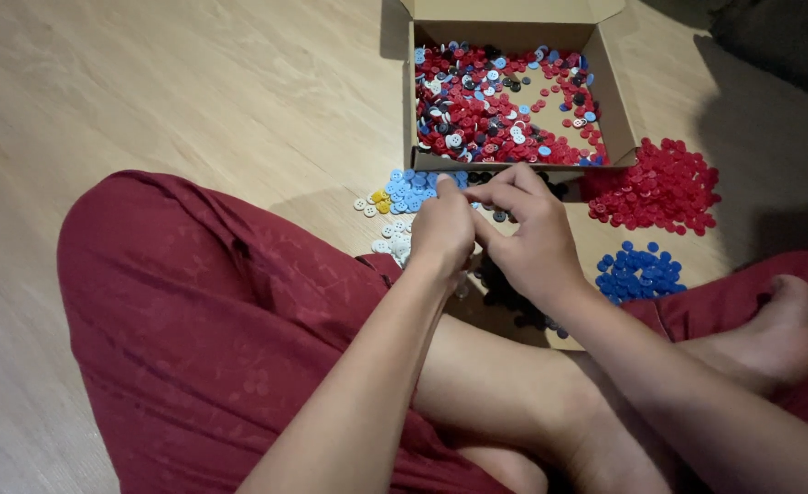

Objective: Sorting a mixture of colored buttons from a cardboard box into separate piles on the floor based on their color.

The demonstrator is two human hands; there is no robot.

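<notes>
Sorted buttons around an open cardboard box

The cardboard box (616, 101) lies open on the floor, holding mixed buttons (486, 101), mostly red with blue, white and dark ones. Before it sit sorted heaps: red buttons (662, 187) at right, dark blue buttons (639, 272) nearer, light blue buttons (410, 189) at left.
</notes>
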